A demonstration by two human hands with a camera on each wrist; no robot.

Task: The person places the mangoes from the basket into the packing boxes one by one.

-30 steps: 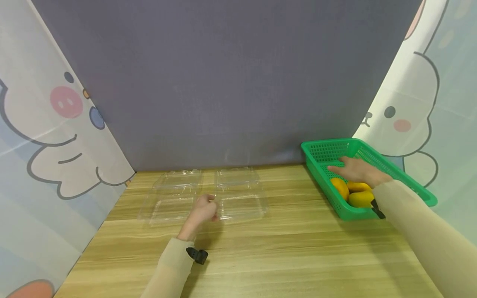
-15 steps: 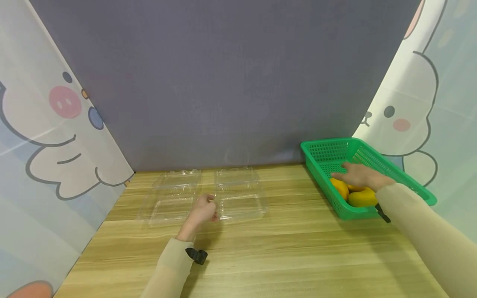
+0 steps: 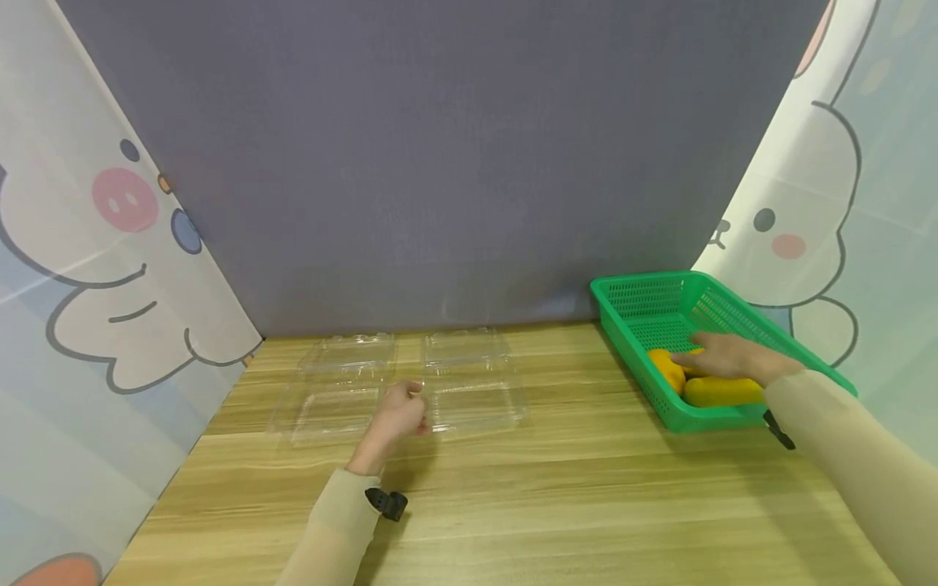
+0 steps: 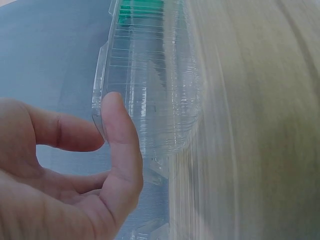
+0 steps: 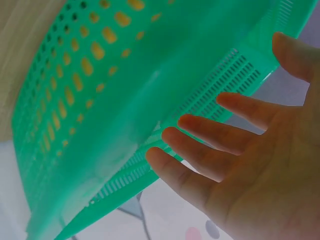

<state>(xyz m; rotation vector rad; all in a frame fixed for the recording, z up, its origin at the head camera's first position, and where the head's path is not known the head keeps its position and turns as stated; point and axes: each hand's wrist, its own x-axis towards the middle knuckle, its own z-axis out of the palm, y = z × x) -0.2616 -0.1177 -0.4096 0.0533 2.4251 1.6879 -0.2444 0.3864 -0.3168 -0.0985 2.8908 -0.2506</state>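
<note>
My left hand (image 3: 399, 413) pinches the near left edge of a clear plastic clamshell box (image 3: 472, 407) between thumb and fingers. Close up in the left wrist view, the thumb (image 4: 122, 140) lies against the box's ribbed wall (image 4: 150, 95). Over the green basket (image 3: 637, 354) is my right hand (image 3: 733, 358), its fingers spread and apart from one another in the right wrist view. Below it in the basket lie a round orange fruit (image 3: 665, 370), a long yellow fruit (image 3: 721, 392) and another yellow piece (image 3: 694, 364), partly hidden by the hand.
A second clear clamshell box (image 3: 340, 411) lies with its lid up, left of the first. Behind the wooden table (image 3: 513, 505) rises a grey panel (image 3: 440, 163). Cartoon-printed curtains (image 3: 777, 187) flank both sides.
My right hand has shifted right and a little nearer over the basket, exposing more of the long yellow fruit. My left hand stays on the box edge.
</note>
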